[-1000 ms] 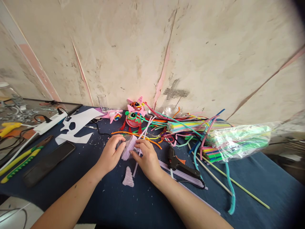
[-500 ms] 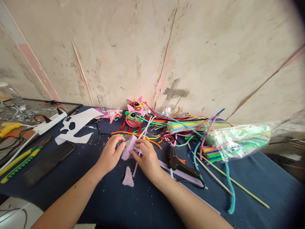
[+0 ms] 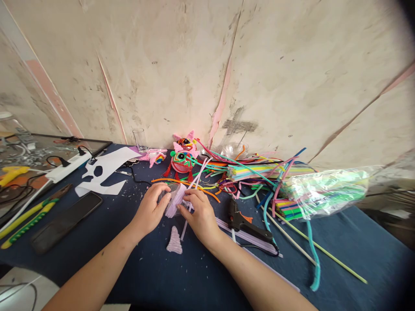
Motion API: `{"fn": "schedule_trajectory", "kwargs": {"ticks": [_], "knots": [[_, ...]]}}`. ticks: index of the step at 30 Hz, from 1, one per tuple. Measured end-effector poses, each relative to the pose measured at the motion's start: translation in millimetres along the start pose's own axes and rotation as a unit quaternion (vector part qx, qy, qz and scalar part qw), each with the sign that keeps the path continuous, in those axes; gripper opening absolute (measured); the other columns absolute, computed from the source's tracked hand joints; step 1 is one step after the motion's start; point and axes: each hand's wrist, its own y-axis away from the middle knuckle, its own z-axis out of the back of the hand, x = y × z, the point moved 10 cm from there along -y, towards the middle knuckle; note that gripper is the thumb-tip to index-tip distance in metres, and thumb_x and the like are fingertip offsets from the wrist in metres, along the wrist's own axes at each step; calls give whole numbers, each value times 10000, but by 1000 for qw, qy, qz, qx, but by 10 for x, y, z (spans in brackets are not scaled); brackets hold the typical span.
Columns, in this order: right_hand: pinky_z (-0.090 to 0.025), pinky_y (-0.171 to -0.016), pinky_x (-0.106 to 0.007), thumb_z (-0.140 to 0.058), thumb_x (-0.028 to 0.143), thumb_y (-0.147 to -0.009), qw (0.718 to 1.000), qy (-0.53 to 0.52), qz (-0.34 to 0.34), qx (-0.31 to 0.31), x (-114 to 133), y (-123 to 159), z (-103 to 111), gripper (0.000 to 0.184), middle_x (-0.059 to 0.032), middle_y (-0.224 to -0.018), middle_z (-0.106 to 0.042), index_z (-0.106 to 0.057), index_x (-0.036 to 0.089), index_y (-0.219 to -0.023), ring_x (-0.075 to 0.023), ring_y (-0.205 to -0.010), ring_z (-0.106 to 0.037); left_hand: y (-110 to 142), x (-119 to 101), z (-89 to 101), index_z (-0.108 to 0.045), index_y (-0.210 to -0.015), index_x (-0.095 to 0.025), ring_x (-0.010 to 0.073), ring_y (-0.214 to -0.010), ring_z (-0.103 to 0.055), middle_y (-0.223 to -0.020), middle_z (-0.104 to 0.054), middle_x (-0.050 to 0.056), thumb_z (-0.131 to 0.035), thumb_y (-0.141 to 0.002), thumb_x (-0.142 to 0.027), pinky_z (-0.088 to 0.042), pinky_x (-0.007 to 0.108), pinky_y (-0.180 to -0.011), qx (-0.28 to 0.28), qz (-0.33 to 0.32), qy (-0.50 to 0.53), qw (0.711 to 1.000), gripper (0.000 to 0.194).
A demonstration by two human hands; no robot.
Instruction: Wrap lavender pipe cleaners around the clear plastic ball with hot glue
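Two hands at work, mid-worktop [image 3: 142, 272], and between them the lilac piece [image 3: 176, 201]: pale, fuzzy strips packed side by side into a slanting band, set against a clear plastic shell [image 3: 163, 198]. The left hand [image 3: 151, 211] has its fingers [image 3: 163, 188] curled close round the shell's left side; the right hand [image 3: 201, 214] pinches the band's right edge, thumb and fingers nearly together. Loose lilac stems [image 3: 199, 175] poke up beyond. Just below lies one lilac triangle [image 3: 174, 240], ridged and furry. Count the rest: one black glue gun [image 3: 241, 222] to the right, one dark-faced phone [image 3: 68, 220] and one pair of yellow-green pliers [image 3: 35, 216] to the left, one drinking glass [image 3: 139, 139], and two red, pink-eared figures [image 3: 182, 164] behind, one partly hiding the other.
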Motion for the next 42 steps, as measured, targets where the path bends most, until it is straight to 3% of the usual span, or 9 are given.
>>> {"fn": "schedule_trajectory", "kwargs": {"ticks": [42], "knots": [[-534,-804,-407,-699,153,-774,1000,8,4,1,15,-13,14,123,-106,-997,-673,-620,188,-862,-248,-933,-642,-5,-24,6,-579,-967,-204,225,-1053,-595,-1051,-641,83,-437,-912,-345,-449,397,-951,4,-2,-1,1000,208]]}}
